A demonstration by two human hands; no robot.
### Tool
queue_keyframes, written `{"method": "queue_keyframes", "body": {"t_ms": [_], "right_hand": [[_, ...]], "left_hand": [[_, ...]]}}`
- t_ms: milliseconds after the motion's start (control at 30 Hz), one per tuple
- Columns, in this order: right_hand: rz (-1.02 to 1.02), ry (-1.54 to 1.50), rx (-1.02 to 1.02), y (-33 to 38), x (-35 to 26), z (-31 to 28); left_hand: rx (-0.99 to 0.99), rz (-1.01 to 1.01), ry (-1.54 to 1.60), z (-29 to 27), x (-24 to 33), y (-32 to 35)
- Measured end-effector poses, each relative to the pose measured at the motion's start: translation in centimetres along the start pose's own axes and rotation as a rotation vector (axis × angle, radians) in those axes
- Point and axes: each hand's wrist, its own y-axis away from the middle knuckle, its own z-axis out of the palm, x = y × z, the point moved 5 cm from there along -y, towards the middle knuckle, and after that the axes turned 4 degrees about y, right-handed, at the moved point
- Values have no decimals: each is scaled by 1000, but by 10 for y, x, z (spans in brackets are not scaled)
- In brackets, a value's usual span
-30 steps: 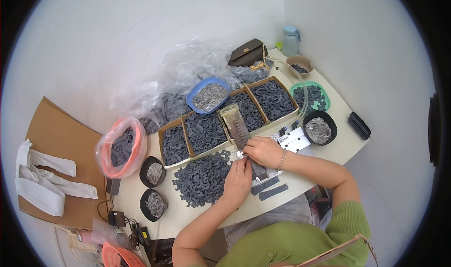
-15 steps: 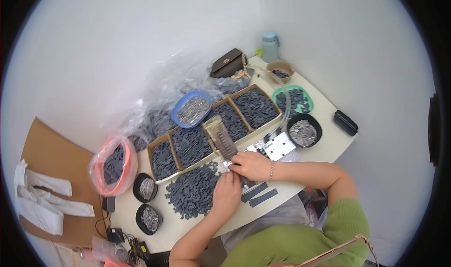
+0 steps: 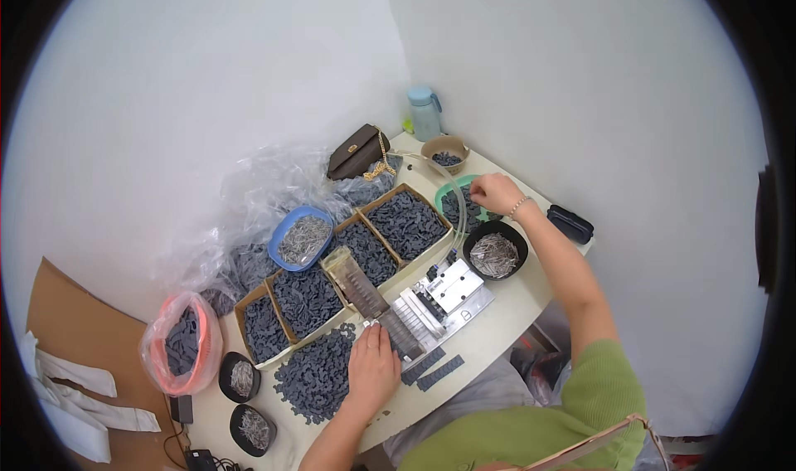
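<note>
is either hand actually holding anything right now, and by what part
It cannot be told. The left hand rests flat at the loose pile of dark parts; the right hand reaches into the green bowl, its fingertips hidden.

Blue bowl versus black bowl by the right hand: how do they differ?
The blue bowl is oblong and sits behind the cardboard trays; the black bowl is round and sits at the table's right end beside the metal jig. The right hand hovers just behind the black bowl; no hand is near the blue bowl. Both hold small silvery metal pieces.
</note>
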Motion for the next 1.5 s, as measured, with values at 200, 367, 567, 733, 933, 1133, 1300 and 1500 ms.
{"method": "queue_keyframes", "body": {"t_ms": [200,367,567,733,933,1133,1300,1500], "right_hand": [[-7,63,-236,-21,10,48],[-44,100,276,-3,-2,2],[-607,-430,0,78,-165,14],[-876,-182,35,112,-230,70],[-970,9,78,126,-238,88],[-985,-36,159,135,-229,69],[-657,4,192,112,-166,33],[-184,236,-12,104,-61,-7]], "left_hand": [[18,-69,136,-12,-12,6],[210,-192,111,-78,-31,35],[495,-652,-221,-132,-114,152],[272,-977,-308,-134,-158,231],[197,-1071,-133,-130,-171,245],[115,-1052,-155,-132,-176,242],[43,-1047,-155,-136,-174,246],[86,-955,-279,-131,-167,248]]}}
